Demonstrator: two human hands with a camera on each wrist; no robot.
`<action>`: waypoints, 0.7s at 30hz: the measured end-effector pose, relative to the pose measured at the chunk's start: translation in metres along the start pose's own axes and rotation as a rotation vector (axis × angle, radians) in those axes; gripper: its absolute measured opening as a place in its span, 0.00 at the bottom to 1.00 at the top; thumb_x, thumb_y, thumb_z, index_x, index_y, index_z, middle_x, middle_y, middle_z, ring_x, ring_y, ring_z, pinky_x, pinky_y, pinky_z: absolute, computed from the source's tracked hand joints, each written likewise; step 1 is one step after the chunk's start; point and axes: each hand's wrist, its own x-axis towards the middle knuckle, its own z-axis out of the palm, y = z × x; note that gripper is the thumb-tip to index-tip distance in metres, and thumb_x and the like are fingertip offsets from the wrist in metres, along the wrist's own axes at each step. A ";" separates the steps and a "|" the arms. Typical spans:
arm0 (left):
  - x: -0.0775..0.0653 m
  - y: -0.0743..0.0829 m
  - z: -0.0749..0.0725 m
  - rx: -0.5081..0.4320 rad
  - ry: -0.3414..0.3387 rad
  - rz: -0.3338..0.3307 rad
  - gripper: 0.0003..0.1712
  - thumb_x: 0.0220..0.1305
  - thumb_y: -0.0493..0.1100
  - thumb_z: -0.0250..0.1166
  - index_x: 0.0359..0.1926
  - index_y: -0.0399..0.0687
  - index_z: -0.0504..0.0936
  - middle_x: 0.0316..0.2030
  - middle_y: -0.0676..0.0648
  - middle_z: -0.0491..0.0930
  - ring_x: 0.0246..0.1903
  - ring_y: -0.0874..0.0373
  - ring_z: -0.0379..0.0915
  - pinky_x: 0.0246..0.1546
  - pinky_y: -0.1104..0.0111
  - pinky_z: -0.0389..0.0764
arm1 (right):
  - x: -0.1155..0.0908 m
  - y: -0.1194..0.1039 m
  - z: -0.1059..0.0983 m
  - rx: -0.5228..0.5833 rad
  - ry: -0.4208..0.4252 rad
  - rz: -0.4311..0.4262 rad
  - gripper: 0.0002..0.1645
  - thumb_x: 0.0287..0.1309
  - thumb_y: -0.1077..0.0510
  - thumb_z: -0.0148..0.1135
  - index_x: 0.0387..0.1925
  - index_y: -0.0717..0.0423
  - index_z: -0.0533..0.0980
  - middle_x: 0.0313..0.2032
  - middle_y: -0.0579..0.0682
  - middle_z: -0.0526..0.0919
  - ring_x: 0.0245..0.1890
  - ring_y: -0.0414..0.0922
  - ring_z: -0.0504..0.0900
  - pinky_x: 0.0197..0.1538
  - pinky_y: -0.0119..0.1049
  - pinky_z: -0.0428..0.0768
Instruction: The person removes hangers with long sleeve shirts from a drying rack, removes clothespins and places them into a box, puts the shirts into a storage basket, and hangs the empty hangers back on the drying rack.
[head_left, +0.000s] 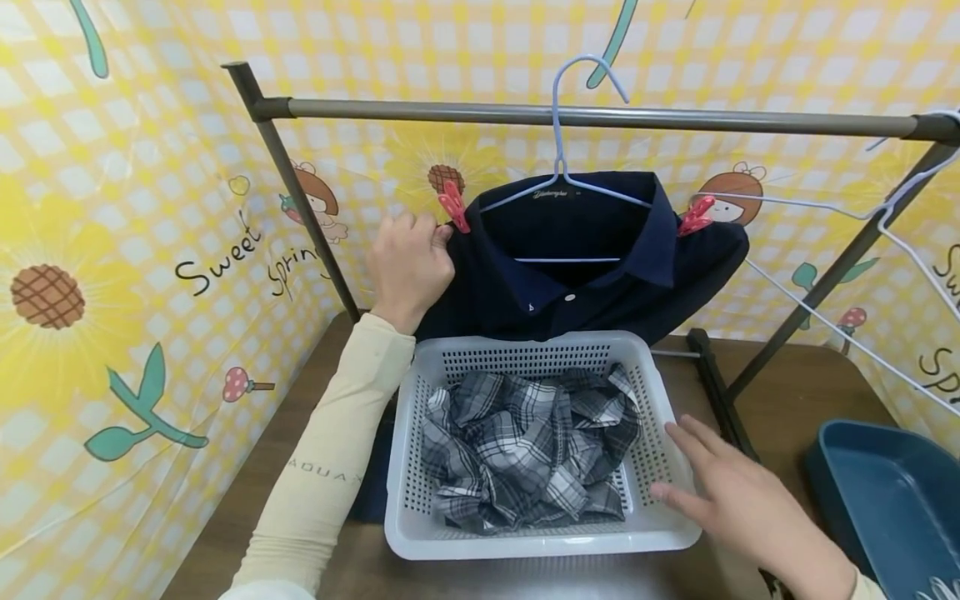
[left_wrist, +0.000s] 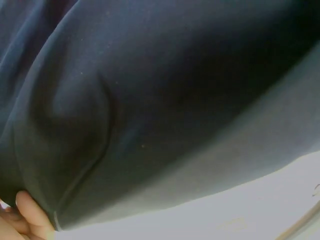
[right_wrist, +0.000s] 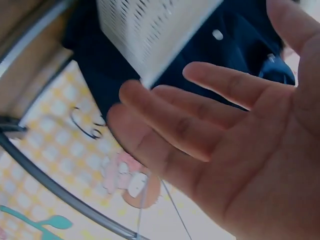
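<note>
A navy collared shirt (head_left: pixel 600 307) hangs on a light blue wire hanger (head_left: pixel 557 137) hooked over a metal bar. Red clothespins clip both shoulders, one on the left (head_left: pixel 453 207) and one on the right (head_left: pixel 697 217). Beside the left clothespin, my left hand (head_left: pixel 411 267) pinches the shirt's shoulder or sleeve cloth; the left wrist view shows its fingers (left_wrist: pixel 32 210) at the fabric's edge. My right hand (head_left: pixel 738 500), fingers extended and holding nothing, hovers by the right rim of a white plastic basket (head_left: pixel 540 546). Crumpled grey plaid cloth (head_left: pixel 525 442) lies inside the basket.
The garment rack's bar (head_left: pixel 420 111) spans the back above a brown table (head_left: pixel 795 375). More wire hangers (head_left: pixel 825 204) hang at its right end. A blue tub (head_left: pixel 885 467) stands at the right. Yellow checked sheeting (head_left: pixel 150 208) surrounds the table.
</note>
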 end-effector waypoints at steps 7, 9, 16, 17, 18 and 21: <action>-0.007 -0.004 0.003 0.006 0.011 0.008 0.21 0.70 0.45 0.55 0.19 0.42 0.68 0.18 0.41 0.67 0.19 0.40 0.64 0.13 0.52 0.64 | 0.031 -0.004 -0.059 0.101 0.456 -0.132 0.27 0.61 0.56 0.72 0.60 0.58 0.78 0.52 0.58 0.82 0.38 0.54 0.84 0.40 0.47 0.80; -0.009 -0.005 0.003 0.009 0.008 0.014 0.21 0.70 0.44 0.55 0.19 0.42 0.68 0.18 0.41 0.66 0.19 0.40 0.64 0.14 0.52 0.64 | 0.044 -0.003 -0.076 0.146 0.555 -0.146 0.27 0.61 0.61 0.71 0.62 0.58 0.77 0.48 0.59 0.84 0.32 0.53 0.85 0.36 0.32 0.76; -0.018 -0.002 0.007 0.026 0.000 0.031 0.25 0.75 0.47 0.47 0.19 0.43 0.68 0.18 0.43 0.64 0.19 0.42 0.63 0.10 0.56 0.60 | 0.092 0.001 -0.117 0.243 0.608 -0.052 0.33 0.67 0.58 0.65 0.72 0.54 0.69 0.55 0.63 0.81 0.30 0.19 0.73 0.33 0.29 0.69; -0.018 -0.001 0.008 0.026 0.000 0.031 0.25 0.75 0.47 0.47 0.19 0.43 0.68 0.18 0.43 0.64 0.19 0.42 0.63 0.10 0.56 0.59 | 0.098 0.001 -0.120 0.237 0.606 -0.044 0.33 0.67 0.57 0.65 0.72 0.54 0.69 0.53 0.62 0.82 0.28 0.18 0.70 0.31 0.32 0.70; -0.019 -0.001 0.008 0.026 0.002 0.030 0.24 0.75 0.47 0.49 0.19 0.43 0.69 0.18 0.43 0.65 0.19 0.42 0.63 0.09 0.57 0.59 | 0.103 0.001 -0.121 0.230 0.602 -0.039 0.33 0.68 0.56 0.65 0.71 0.54 0.69 0.48 0.62 0.84 0.26 0.20 0.71 0.29 0.36 0.69; -0.020 0.000 0.009 0.022 0.005 0.030 0.23 0.73 0.46 0.53 0.20 0.43 0.70 0.18 0.43 0.65 0.18 0.43 0.61 0.09 0.57 0.58 | 0.115 0.004 -0.125 0.222 0.590 -0.033 0.28 0.68 0.56 0.65 0.68 0.55 0.73 0.34 0.61 0.87 0.21 0.24 0.72 0.23 0.36 0.67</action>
